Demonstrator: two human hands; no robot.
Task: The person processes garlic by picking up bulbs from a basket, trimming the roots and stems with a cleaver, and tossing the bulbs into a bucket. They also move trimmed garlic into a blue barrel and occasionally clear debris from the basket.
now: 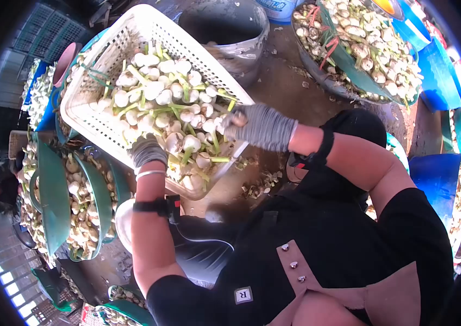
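A white plastic basket [100, 49] with perforated walls stands tilted in front of me, holding a heap of garlic bulbs [165, 98] with short green stems. My left hand [148, 151], in a grey glove, reaches over the basket's near left side and touches the heap; its fingertips are hidden among the bulbs. At the right side of the basket is my right hand [260, 127], also gloved in grey. Its fingers are curled closed close to the bulbs, and what they hold is not clear.
Behind the basket stands a large dark bucket [225, 27]. A wide tub [317, 76] full of garlic is at the upper right, near blue containers [441, 73]. Green tubs [54, 201] of garlic stand at left. Scraps [263, 185] litter the floor. Another person [3, 185] is at far left.
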